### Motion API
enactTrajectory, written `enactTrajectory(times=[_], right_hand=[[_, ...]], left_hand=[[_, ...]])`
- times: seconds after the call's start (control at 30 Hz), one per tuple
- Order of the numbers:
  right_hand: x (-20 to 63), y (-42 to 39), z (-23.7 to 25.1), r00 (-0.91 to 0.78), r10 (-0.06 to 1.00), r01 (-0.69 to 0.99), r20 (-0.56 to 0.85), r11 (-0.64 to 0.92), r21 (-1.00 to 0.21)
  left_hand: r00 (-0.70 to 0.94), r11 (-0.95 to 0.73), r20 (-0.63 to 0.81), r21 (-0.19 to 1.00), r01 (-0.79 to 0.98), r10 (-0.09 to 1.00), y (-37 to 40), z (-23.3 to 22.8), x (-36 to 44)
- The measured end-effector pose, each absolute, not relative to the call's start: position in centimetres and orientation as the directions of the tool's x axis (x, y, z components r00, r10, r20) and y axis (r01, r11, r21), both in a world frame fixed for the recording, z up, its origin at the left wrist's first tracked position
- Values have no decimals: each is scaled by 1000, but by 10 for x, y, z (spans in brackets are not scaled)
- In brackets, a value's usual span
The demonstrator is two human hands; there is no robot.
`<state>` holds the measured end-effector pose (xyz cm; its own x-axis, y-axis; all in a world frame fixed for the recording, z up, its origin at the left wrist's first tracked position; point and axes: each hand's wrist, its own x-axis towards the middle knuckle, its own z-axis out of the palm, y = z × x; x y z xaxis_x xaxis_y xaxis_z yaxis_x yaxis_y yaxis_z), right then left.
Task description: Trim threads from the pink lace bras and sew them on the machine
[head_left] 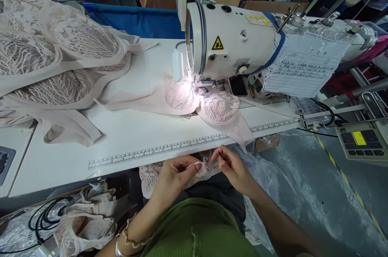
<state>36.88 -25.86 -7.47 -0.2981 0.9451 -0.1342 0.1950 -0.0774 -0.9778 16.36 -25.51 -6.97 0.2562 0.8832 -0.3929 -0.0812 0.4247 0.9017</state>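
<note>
Left hand: the left hand (174, 174) is closed, with the thumb and fingers pinching a pale lace piece (208, 172); this pinch seems to keep the thin, floppy cloth from sliding away.
Right hand: the right hand (232, 168) is curled up, fingertips close together by the other end of that cloth; the spot is small and dim, so I cannot tell if it grips the cloth or something tiny.
Lace piece: it is above the lap, just off the front edge of the worktop (130, 127); being there likely puts it near the eyes and leaves both hands room.
Bra at the needle: another lace bra (220, 107) lies under the sewing machine (227, 43); one cup is under the needle end and one sits to the right, perhaps left flat so it does not bunch up.
Lamp: a small lamp (177, 65) hangs by the needle; it seems put there to make the sewing spot bright.
Ruler: the ruler marks (169, 150) run along the front edge, probably so cloth can be measured right there.
Big pile: more lace bras (87, 43) are heaped on the left, likely to stay within reach but off the sewing spot.
Paper: a written sheet (303, 63) hangs on the machine, maybe so it is easy to read.
</note>
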Motion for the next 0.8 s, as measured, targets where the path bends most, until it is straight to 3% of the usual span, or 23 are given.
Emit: enactTrajectory(times=[0.17,0.33,0.43,0.5,0.67,0.8], right_hand=[[376,-259,-83,-423,885,397,-195,-12,-918],[383,-257,-90,-478,803,566,-357,-30,-824],[387,-257,-91,-516,759,673,-396,73,-736],[388,-257,-86,-590,731,648,-341,178,-740],[397,-260,-54,-760,650,333,22,419,-845],[410,-268,-33,-738,673,352,-48,324,-878]], left_hand=[[221,496,-451,835,-239,865,-258,-78,161],[179,503,-471,823,-265,864,-259,-80,160],[167,496,-467,824,-276,869,-260,-81,161],[146,478,-455,837,-266,878,-259,-81,162],[132,399,-380,899,-178,915,-256,-81,159],[158,117,-105,991,-69,982,-256,-85,153]])
